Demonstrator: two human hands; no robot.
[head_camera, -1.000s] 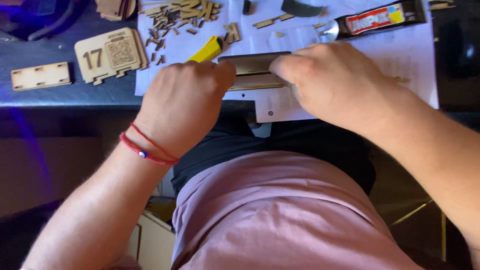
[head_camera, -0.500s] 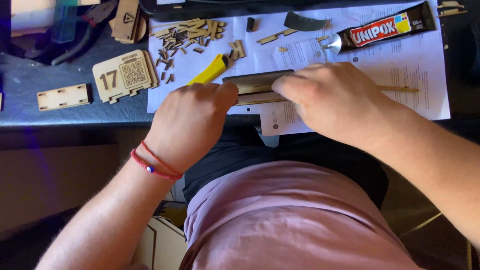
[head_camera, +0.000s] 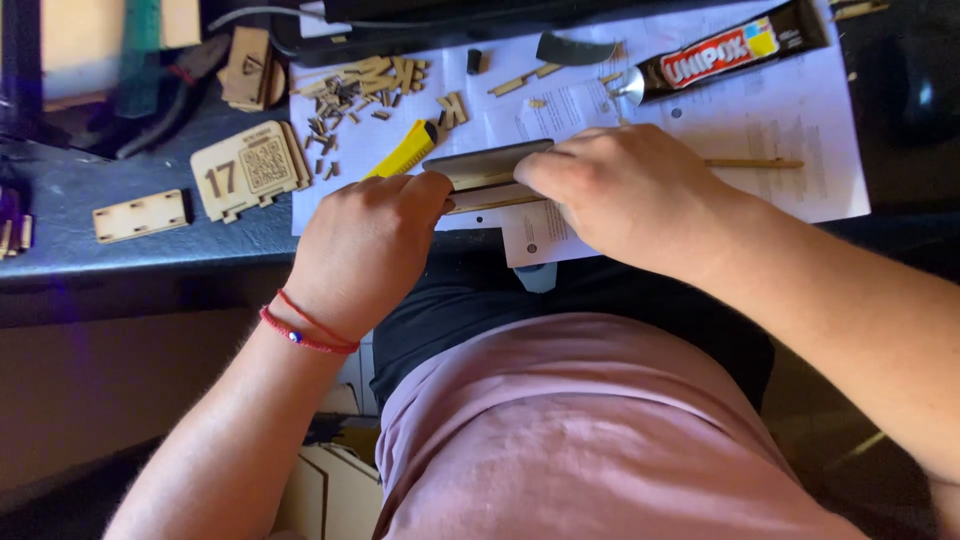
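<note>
I hold a long wooden piece (head_camera: 485, 180) at the near edge of the counter (head_camera: 150, 250), on the white paper sheet (head_camera: 800, 130). My left hand (head_camera: 365, 250) grips its left end, fingers curled and pressed together around it. My right hand (head_camera: 625, 195) lies over its right end, fingers closed down on top. The piece looks like two strips held against each other, one darker above, one paler below; I cannot tell if they are already bonded.

Just beyond the wooden piece lies a yellow utility knife (head_camera: 405, 152), its tip near my left hand. Farther from the piece, at the paper's far right corner, a black glue tube (head_camera: 730, 50) lies uncapped. Left of the piece, a heap of small wooden offcuts (head_camera: 360, 90) is scattered, and a numbered wooden tag (head_camera: 250, 170) and a slotted wooden plate (head_camera: 140, 215) sit loose, seemingly still unjoined. I judge the assembly partway through.
</note>
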